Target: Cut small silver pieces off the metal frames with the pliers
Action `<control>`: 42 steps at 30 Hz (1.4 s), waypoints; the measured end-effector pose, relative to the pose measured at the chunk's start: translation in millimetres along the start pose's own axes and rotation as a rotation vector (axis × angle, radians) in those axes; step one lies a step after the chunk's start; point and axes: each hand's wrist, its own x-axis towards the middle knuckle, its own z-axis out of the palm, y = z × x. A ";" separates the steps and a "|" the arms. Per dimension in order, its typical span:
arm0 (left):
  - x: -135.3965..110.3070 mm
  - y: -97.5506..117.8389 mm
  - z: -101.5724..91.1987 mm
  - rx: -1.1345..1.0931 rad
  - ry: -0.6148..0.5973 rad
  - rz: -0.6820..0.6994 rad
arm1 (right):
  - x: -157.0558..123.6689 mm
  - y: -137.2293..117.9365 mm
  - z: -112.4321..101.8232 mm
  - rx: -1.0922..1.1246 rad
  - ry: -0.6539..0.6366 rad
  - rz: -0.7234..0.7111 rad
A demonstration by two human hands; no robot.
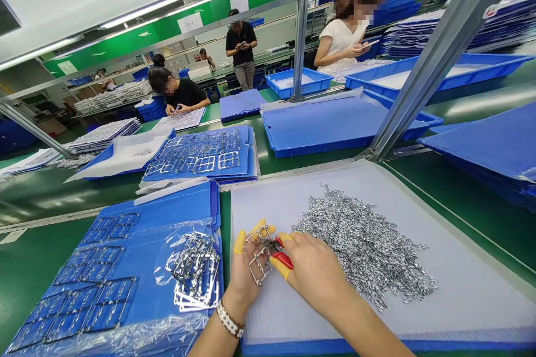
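Metal frame (264,245) in left-hand fingers (238,242)

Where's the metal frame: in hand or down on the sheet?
In hand: the stamped metal frame is held up off the white sheet by the left hand, its yellow finger cots around it.

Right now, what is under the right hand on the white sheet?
The right hand holds red-handled cutters above a white sheet, beside a heap of small metal pieces. What lies directly beneath the palm is covered and cannot be seen.
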 end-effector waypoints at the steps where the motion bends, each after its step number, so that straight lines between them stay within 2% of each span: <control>1: -0.2 0.4 0.9 -0.021 -0.017 -0.019 | 0.8 2.9 1.4 -0.012 0.013 0.016; 6: -0.4 -0.9 1.5 -0.047 -0.070 -0.014 | 6.7 8.4 5.9 -0.027 0.002 0.034; 13: 1.0 -6.3 -3.5 0.068 -0.011 0.016 | 7.8 7.1 7.8 -0.013 -0.027 0.021; 16: 0.7 -6.4 -4.0 0.087 0.006 0.017 | 5.6 6.2 7.4 -0.040 -0.001 0.025; 19: 0.4 -3.9 -2.9 0.035 0.026 -0.025 | 0.5 5.8 6.0 -0.051 0.038 0.031; 24: -0.3 3.3 1.5 -0.125 -0.061 -0.069 | -10.5 8.8 7.3 -0.017 -0.011 0.042; 30: -1.3 5.0 3.7 -0.147 -0.041 -0.032 | -12.1 6.3 9.9 0.005 -0.086 0.060; 42: -2.2 -3.5 -0.4 0.025 0.007 0.099 | -9.5 4.4 12.7 0.014 -0.061 0.043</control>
